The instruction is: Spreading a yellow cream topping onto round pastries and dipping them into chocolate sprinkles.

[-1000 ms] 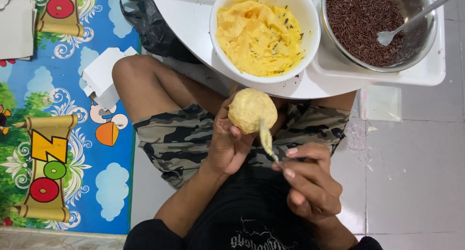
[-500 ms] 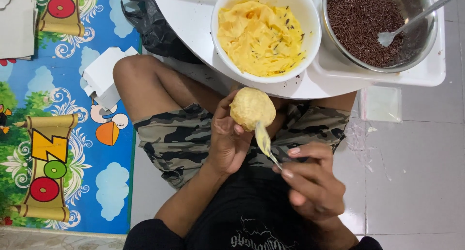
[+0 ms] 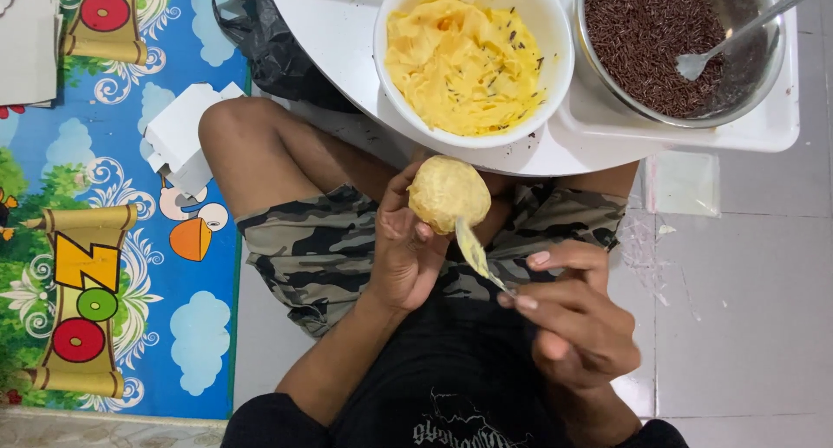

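Below the white desk [image 3: 347, 31], the left hand [image 3: 408, 248] cups a dough ball [image 3: 447, 192], palm up; the right hand [image 3: 577, 322] pinches a spoon [image 3: 475, 253] against it.

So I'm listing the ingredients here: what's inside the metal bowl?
The metal bowl is filled with dark brown sprinkles, with a metal spoon resting in them, its handle sticking out past the rim. The bowl's bottom is covered by the sprinkles.

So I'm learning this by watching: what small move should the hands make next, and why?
Probably draw the small metal spoon in the right hand across the round yellow dough ball held in the left hand: its tip already touches the ball's underside.
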